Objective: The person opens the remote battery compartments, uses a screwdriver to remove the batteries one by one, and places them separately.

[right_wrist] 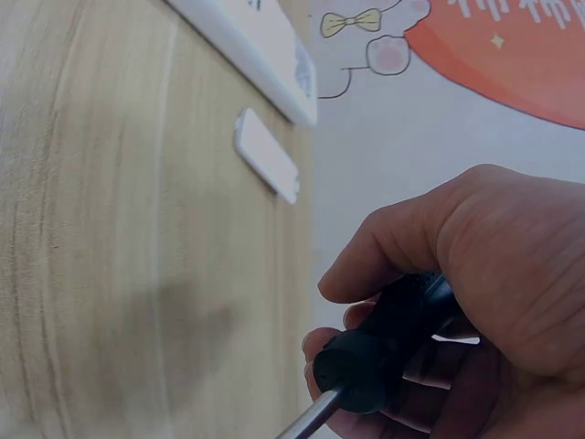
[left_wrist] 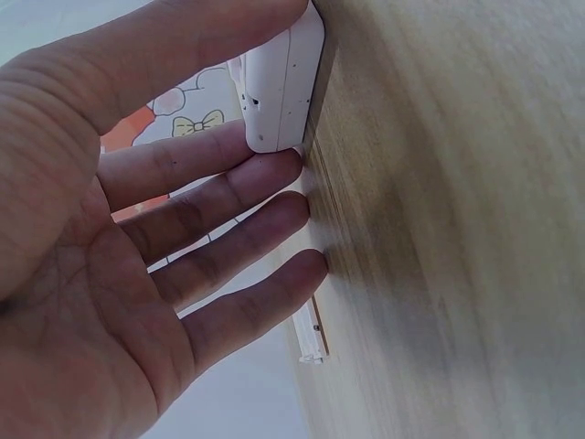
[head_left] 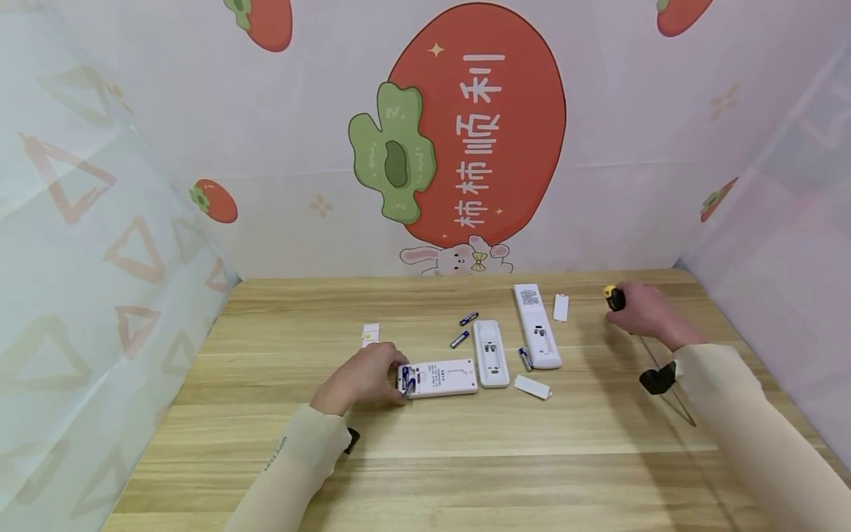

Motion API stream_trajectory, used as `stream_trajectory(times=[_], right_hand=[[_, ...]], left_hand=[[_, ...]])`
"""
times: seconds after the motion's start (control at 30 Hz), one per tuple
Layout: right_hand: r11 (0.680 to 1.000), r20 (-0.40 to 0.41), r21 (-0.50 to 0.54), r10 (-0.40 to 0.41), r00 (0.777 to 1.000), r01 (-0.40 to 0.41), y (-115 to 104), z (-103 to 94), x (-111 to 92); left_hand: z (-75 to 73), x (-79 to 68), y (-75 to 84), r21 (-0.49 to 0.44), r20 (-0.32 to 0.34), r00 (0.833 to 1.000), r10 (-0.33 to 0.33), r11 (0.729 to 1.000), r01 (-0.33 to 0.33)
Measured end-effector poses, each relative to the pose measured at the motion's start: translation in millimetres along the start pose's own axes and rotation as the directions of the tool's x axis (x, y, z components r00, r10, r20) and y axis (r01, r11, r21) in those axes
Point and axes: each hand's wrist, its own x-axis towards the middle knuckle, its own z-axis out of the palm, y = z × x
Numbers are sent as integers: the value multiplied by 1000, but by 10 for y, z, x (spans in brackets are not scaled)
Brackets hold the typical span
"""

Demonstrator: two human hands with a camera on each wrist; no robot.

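Note:
At one end of a white flat device [head_left: 444, 378], my left hand [head_left: 362, 378] holds it between the thumb and fingers. The device lies back side up on the wooden table, its battery compartment uncovered. Blue batteries [head_left: 408, 380] sit at that compartment, one of them tilted. In the left wrist view, the thumb lies along one side of the device [left_wrist: 283, 91] and fingertips touch the other. My right hand [head_left: 648, 314] grips a screwdriver [right_wrist: 366, 357] by its black handle, over the table's right side. Its long metal shaft points back toward my right forearm.
Two white remote controls [head_left: 490, 353] [head_left: 537, 325] lie with their battery compartments uncovered. Near them are white battery covers [head_left: 561, 307] [head_left: 532, 387] and loose blue batteries [head_left: 459, 339]. A small white piece [head_left: 370, 334] lies behind my left hand. Printed cloth walls [head_left: 299, 222] enclose the table.

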Motion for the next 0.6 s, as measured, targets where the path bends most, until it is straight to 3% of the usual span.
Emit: stream_trajectory(times=[0.6], right_hand=[[1000,-8,3,30,1000,-30,165,165,69]], left_hand=[[-5,-2,9,8,2,1000,-7,1000,7]])
